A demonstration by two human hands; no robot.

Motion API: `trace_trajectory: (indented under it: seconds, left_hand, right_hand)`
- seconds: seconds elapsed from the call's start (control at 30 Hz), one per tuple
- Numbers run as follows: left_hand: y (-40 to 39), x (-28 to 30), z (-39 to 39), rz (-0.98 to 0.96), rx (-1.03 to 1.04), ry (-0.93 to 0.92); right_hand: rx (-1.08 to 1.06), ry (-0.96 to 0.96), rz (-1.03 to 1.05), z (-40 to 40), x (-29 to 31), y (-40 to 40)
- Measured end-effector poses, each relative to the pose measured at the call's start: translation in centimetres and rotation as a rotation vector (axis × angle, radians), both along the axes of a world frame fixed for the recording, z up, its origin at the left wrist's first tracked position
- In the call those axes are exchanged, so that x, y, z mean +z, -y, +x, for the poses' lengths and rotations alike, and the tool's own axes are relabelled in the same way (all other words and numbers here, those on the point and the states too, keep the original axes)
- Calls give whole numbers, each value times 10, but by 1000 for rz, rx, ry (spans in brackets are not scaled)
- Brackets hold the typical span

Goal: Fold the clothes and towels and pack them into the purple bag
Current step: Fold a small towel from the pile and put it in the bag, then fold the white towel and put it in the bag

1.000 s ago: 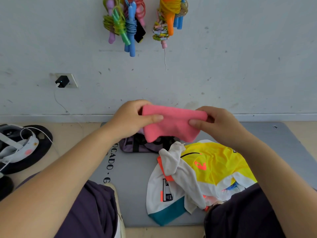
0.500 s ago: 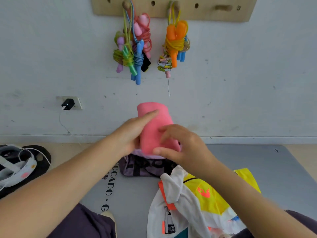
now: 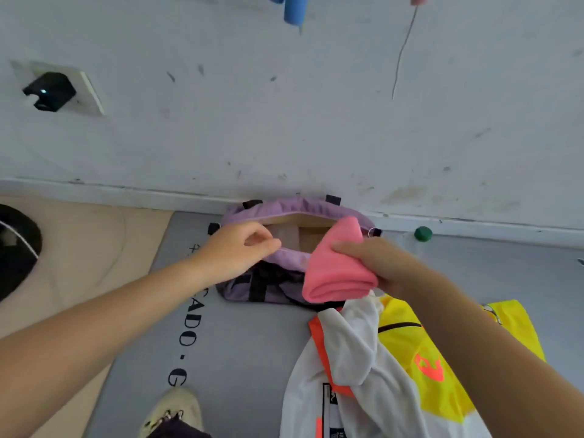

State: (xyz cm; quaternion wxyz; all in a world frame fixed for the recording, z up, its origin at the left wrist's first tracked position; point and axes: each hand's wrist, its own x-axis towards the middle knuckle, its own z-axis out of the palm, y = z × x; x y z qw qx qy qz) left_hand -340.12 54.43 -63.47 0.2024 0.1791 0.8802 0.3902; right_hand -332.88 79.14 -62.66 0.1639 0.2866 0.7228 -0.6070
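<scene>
The purple bag (image 3: 294,210) lies on the grey mat against the wall, its mouth held apart so the beige lining shows. My left hand (image 3: 240,251) pinches the near rim of the bag's opening. My right hand (image 3: 382,263) grips a folded pink towel (image 3: 335,267), whose upper corner points into the right end of the opening. A white, yellow and orange shirt (image 3: 379,368) lies crumpled on the mat in front of the bag, under my right forearm.
The grey mat (image 3: 240,336) with black lettering covers the floor. A green cap (image 3: 422,233) sits by the skirting to the right of the bag. A black wall plug (image 3: 49,90) is at upper left, a dark round object (image 3: 15,245) at far left, my shoe (image 3: 172,409) below.
The pink towel has come down from chest height to the bag's mouth, now held by my right hand alone. My left hand let go of it and took the bag's rim.
</scene>
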Motion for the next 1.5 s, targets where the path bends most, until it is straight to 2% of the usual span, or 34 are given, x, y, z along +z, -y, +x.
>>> trace_trajectory:
  seconds: [0.07, 0.13, 0.23, 0.33, 0.4, 0.5, 0.53, 0.57, 0.6, 0.67, 0.7, 0.87, 1.03, 1.07, 1.17, 1.23, 1.3, 1.33, 1.4, 1.47, 1.5]
  left_hand:
    - [-2, -41, -12, -115, -114, -86]
    - [-9, -72, -20, -194, -174, -121]
    - [-23, -99, -26, -407, -244, -226]
    - [-29, -115, -22, -447, -229, -190]
    - [-29, -118, -15, -379, -175, -161]
    - [-25, -116, -11, -278, -106, -137]
    - [-24, -114, -12, -263, -93, -118]
    - [-24, -113, -14, -247, -84, -103]
    - [-24, -113, -16, -232, -82, -94]
    - [-26, -112, -20, -218, -87, -91]
    - [-27, -112, -21, -217, -91, -98]
    - [-31, -115, -21, -226, -103, -121]
    - [-36, -115, -18, -272, -86, -125]
    - [-37, -115, -18, -292, -75, -123]
    - [-43, -113, -10, -350, -91, -223]
    - [-49, -109, 2, -268, -127, -380]
    - [-61, -106, 16, -115, -183, -550]
    - [-68, -107, 24, -63, -213, -575]
    - [-84, -109, 37, -44, -243, -399]
    - [-96, -118, 46, -96, -257, -189]
    - [-101, -123, 49, -122, -286, -128]
  right_hand:
    - [16, 179, -80, -14, -33, -12]
    - [-9, 239, -128, -33, -58, -18]
    - [-155, 142, -200, -71, -81, -22]
    - [-224, 3, -226, -107, -102, -19]
    - [-99, -66, -12, -122, -117, -19]
    - [325, -36, 760, -132, -139, -29]
    - [433, 13, 904, -132, -145, -31]
    - [492, 74, 912, -131, -152, -35]
    - [474, 143, 760, -129, -159, -37]
    - [281, 206, 258, -123, -170, -38]
    - [189, 201, 101, -120, -176, -38]
    - [-12, 135, -6, -114, -195, -39]
    - [-74, 143, -134, -116, -202, -37]
    - [-68, 132, -69, -116, -201, -35]
    - [44, 64, 355, -112, -190, -33]
    - [64, -64, 418, -92, -164, -28]
    - [27, -225, 368, -56, -133, -28]
    - [-39, -291, 310, -31, -123, -30]
    - [-196, -310, 311, 20, -113, -35]
    - [-207, -109, 548, 65, -121, -40]
    - [-100, 52, 693, 85, -129, -40]
